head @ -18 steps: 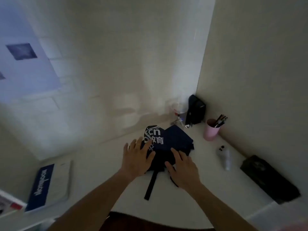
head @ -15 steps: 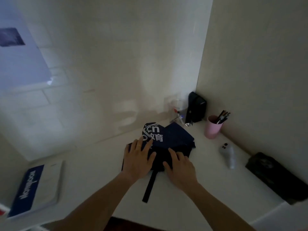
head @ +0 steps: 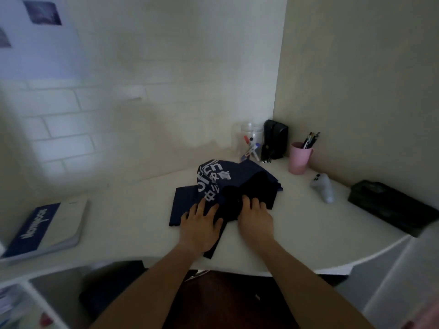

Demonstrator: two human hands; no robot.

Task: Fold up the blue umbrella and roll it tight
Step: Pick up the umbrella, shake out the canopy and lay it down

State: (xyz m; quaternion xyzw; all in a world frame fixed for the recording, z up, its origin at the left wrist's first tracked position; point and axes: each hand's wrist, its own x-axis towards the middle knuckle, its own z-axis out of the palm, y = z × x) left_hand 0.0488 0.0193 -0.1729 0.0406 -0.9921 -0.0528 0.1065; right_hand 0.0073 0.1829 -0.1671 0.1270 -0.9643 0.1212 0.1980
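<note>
two bare forearms [head: 152, 288], no sleeves showing.

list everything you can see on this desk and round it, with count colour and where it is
blue umbrella: 1, navy with white lettering, folded flat at desk centre, dark strap trailing toward the near edge
desk: 1, white, set into a wall corner
book: 1, blue and white cover, left end of desk
clear jar: 1, transparent, markers inside, back by the wall
black case: 1, upright in the corner
pink cup: 1, holds pens, right of the case
grey controller: 1, pale grey, right of the umbrella
black box: 1, far right
left hand: fingers spread flat on the umbrella
right hand: presses the umbrella's dark fold
</note>
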